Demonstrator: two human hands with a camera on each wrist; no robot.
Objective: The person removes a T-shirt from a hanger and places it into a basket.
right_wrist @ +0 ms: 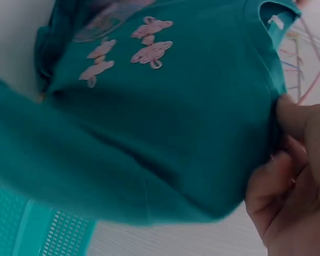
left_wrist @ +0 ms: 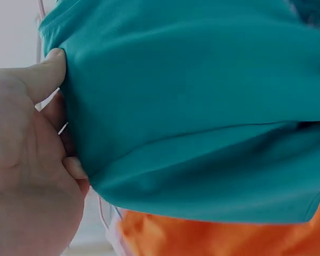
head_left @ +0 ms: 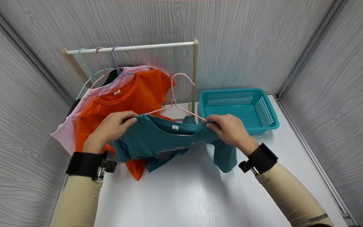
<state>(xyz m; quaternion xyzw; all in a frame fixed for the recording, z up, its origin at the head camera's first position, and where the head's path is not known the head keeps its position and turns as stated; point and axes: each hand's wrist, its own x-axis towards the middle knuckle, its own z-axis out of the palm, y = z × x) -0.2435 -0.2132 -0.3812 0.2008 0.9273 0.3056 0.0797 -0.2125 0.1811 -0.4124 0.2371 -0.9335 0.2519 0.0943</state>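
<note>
A teal T-shirt (head_left: 165, 140) hangs spread between both hands, with a pink hanger (head_left: 174, 102) inside its neck and the hook standing up above the collar. My left hand (head_left: 113, 126) pinches the shirt's shoulder on the left; in the left wrist view the thumb lies on the teal cloth (left_wrist: 192, 106). The opposite shoulder is gripped by my right hand (head_left: 228, 128), close to the hanger's arm end. Pink knot-shaped trims show on the shirt's front (right_wrist: 149, 133) in the right wrist view. The hanger's ends are hidden under the cloth.
Behind on the left stands a rack with a white rail (head_left: 150, 47). An orange T-shirt (head_left: 121, 94), a pink shirt (head_left: 62, 132) and a black garment hang there on coloured hangers. A teal plastic basket (head_left: 271, 118) sits at the back right of the white table (head_left: 175, 198).
</note>
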